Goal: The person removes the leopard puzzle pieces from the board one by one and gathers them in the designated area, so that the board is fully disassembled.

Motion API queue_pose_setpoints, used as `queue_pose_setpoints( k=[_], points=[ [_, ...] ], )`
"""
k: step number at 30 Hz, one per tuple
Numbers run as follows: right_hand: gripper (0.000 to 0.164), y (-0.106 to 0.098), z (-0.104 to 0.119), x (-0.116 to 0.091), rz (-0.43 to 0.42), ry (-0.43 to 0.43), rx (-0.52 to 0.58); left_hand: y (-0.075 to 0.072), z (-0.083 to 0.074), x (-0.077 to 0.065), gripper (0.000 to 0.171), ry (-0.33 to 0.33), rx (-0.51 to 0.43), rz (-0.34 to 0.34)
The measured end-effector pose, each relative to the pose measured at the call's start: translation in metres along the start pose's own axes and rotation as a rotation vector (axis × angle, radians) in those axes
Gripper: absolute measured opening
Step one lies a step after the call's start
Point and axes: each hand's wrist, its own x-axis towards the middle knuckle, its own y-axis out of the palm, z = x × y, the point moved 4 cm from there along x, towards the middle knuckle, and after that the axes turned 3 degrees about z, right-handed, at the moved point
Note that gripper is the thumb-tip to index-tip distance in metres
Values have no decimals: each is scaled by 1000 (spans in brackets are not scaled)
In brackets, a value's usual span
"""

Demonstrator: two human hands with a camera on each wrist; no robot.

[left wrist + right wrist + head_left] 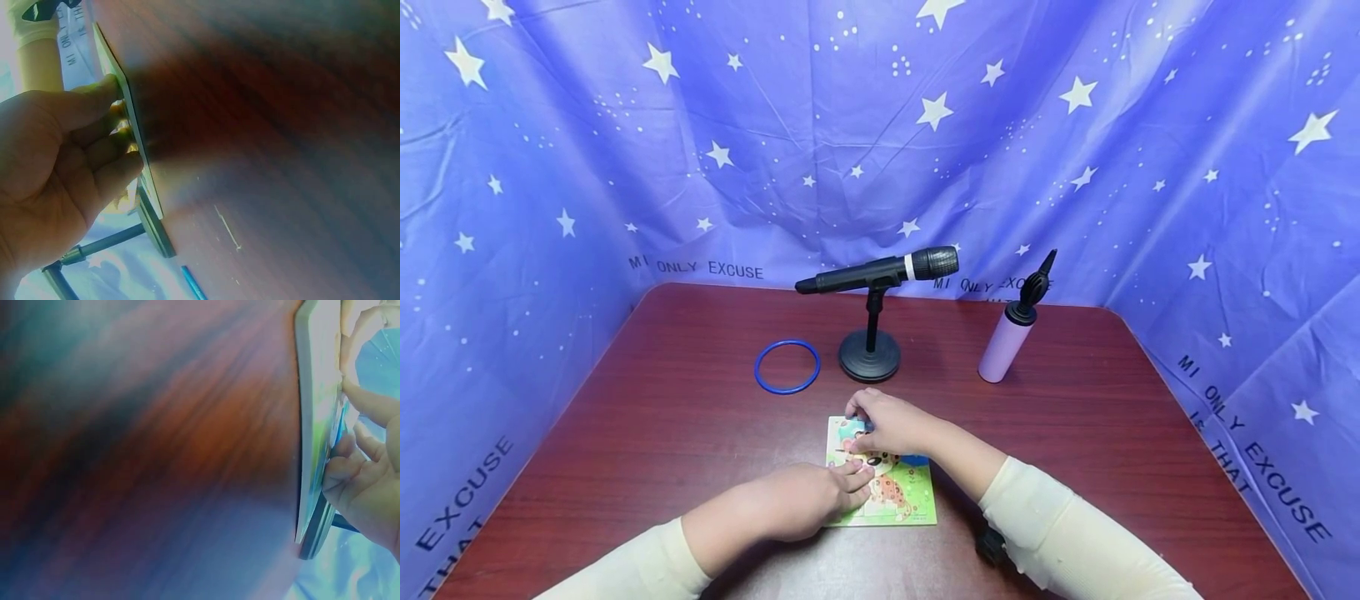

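A flat picture puzzle board (891, 496) with a spotted cartoon animal on a green ground lies on the table in front of me. My left hand (805, 498) rests on its left part, fingers fairly straight and touching the picture. Over its upper left part is my right hand (898, 423), thumb and bent fingers apart and touching the board. I see no loose piece between them, though the hand hides part of the picture. In the left wrist view the board (128, 94) appears edge-on under the left hand (56, 150). The right wrist view shows the right hand (369, 481) against its surface.
Behind the board stands a black microphone (857, 275) on a round-based stand (869, 357). A blue ring (787, 367) lies left of it. To the right is a purple hand pump (1003, 346) with a black nozzle. A starred curtain (880, 125) surrounds the table (662, 400).
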Motion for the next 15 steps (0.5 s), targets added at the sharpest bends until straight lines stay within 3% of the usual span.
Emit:
queue_pose_setpoints(
  k=[7,12,15],
  points=[
    [8,-3,-7,3,-40,-51,87,1,0,1,55,-5,1,6],
    [11,-8,-15,3,-27,-59,264,2,0,1,56,-24,-23,22],
    [15,-17,-23,0,-28,-58,316,2,1,1,58,-39,-32,31]
  ],
)
